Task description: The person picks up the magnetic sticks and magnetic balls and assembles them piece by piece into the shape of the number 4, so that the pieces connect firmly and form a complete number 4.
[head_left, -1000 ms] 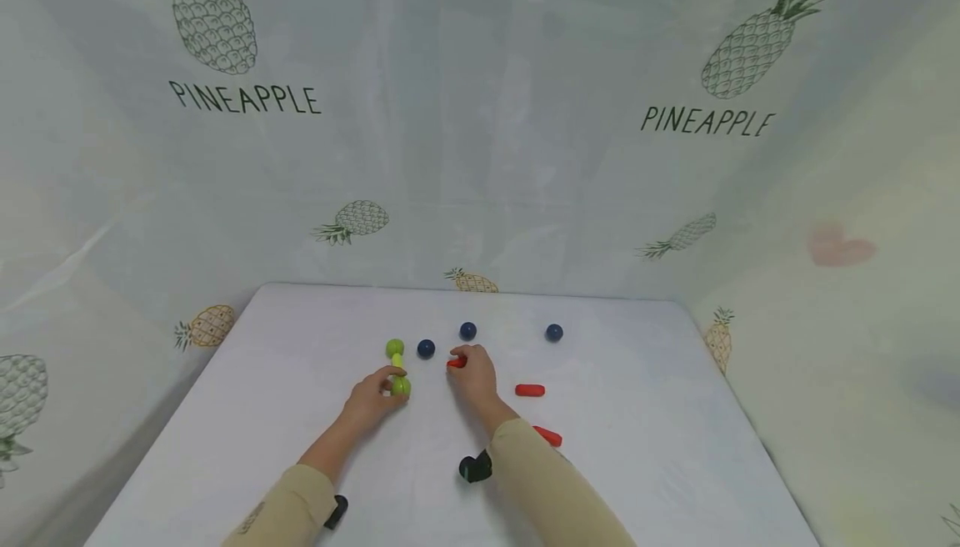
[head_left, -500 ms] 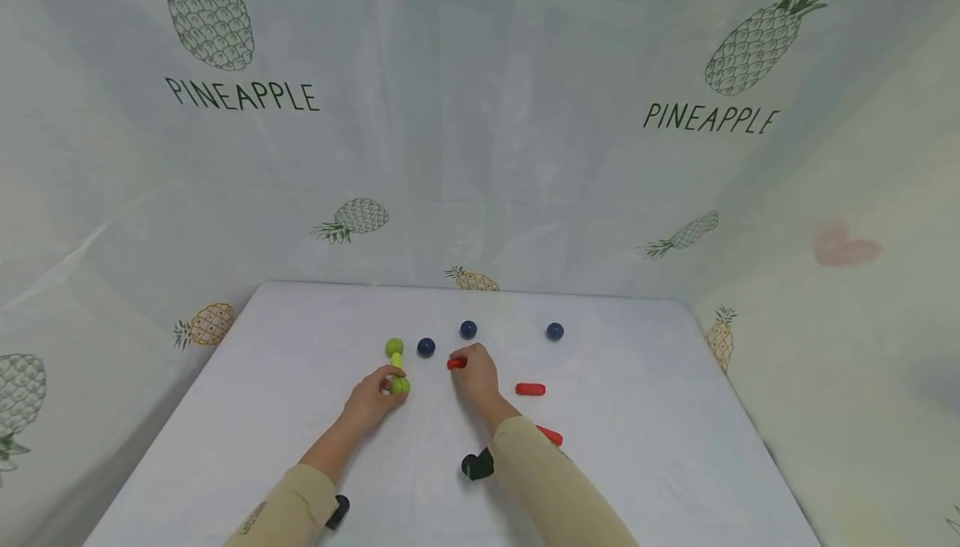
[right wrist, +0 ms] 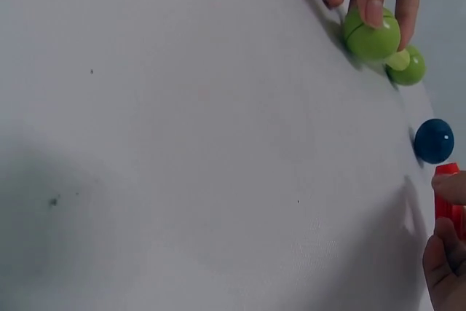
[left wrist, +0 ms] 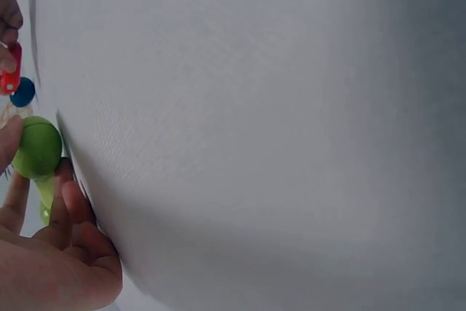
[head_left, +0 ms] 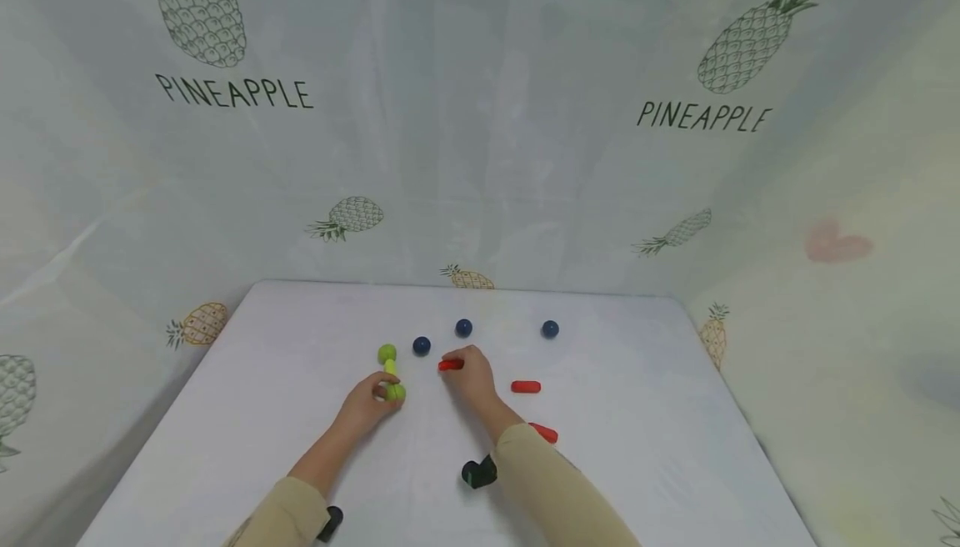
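Note:
My left hand (head_left: 358, 405) grips the near green ball (head_left: 397, 393) of a dumbbell-shaped piece, thumb and fingertips on opposite sides of it. A short yellow-green rod (head_left: 390, 366) joins that ball to a far green ball (head_left: 387, 353). In the left wrist view the gripped ball (left wrist: 38, 148) has a thin groove around it. My right hand (head_left: 472, 376) pinches a short red stick (head_left: 449, 365), one end poking out to the left. A dark blue ball (head_left: 422, 346) sits between the two hands, a little farther back; in the right wrist view the blue ball (right wrist: 435, 141) is just beyond the red stick.
Two more dark blue balls (head_left: 464, 328) (head_left: 551, 329) lie along the back of the white table (head_left: 637, 447). Right of my right arm lie two red sticks (head_left: 526, 387) (head_left: 544, 433), the nearer partly behind the sleeve. A pineapple-print cloth (head_left: 480, 155) hangs behind and beside the table.
My left hand and the green piece have shifted slightly toward me and left, away from the blue ball. The red stick in my right hand has turned a little and shows more.

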Available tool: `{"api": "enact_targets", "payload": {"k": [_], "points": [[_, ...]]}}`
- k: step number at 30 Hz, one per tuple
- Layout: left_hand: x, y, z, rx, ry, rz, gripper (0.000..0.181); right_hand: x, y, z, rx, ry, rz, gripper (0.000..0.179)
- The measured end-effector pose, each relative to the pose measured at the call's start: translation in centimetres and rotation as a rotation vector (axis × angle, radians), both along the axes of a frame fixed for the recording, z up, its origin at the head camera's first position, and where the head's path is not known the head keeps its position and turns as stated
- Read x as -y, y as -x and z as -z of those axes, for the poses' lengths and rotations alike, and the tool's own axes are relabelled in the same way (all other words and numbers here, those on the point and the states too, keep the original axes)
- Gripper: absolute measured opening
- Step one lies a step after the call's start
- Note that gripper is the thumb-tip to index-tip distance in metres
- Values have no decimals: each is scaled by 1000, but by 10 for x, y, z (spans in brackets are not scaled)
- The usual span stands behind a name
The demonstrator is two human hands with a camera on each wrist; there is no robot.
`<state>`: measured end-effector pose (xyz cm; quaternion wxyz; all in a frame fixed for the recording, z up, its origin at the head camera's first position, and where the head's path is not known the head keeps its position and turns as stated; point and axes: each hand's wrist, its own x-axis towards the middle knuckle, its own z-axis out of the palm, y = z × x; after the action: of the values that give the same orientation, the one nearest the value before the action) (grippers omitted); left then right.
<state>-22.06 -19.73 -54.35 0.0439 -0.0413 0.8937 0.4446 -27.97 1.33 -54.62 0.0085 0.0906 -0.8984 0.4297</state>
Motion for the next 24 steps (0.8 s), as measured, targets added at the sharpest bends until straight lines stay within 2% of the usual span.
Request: {"api": "enact_targets", "payload": {"k": [14, 24], "points": [[3, -12, -2, 38, -34, -3, 34, 14, -29, -12, 64, 67, -37, 22], [-2, -17, -3, 89, -100, -14, 35, 19, -47, -15, 58, 54, -84, 20]]}}
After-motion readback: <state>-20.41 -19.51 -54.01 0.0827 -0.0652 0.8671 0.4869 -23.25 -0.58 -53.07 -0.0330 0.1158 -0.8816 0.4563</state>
